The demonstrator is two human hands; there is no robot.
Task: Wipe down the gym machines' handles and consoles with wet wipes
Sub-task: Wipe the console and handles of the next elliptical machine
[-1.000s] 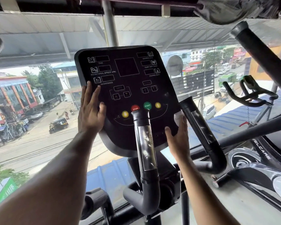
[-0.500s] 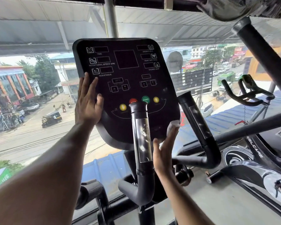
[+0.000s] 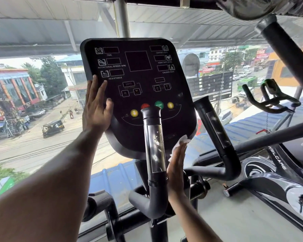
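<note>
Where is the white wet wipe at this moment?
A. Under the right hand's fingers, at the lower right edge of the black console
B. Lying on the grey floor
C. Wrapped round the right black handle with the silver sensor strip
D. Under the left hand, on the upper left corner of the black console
A: the white wet wipe shows at the straight fingers of the right hand, against the lower right edge of the black console.

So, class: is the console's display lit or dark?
Dark: every readout window on the console is blank black, with no digits showing beside the printed labels.
</note>
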